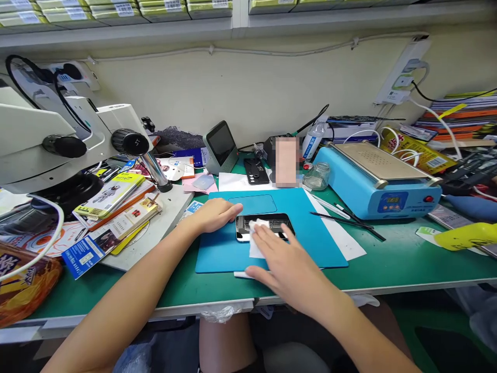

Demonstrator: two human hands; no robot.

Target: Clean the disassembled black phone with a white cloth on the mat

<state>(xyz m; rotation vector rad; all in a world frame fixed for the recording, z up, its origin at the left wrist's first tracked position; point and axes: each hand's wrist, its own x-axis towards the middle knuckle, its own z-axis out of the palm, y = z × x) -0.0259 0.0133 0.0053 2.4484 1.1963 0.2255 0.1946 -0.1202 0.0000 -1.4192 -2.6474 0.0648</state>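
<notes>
A phone with a dark, glossy face lies lengthwise on a blue mat. My right hand is over it, fingers stretched, pressing a folded white tissue onto its surface. Part of the phone is hidden under the tissue and fingers. At the phone's left end, my left hand rests low over the mat with a digit extended toward the phone's upper left corner. Its other fingers are partly hidden. Whether it touches the phone I cannot tell.
A blue heating-plate machine stands at right, near a glass jar and thin black sticks. A microscope and piled boxes crowd the left. Behind the mat are a small display and another phone.
</notes>
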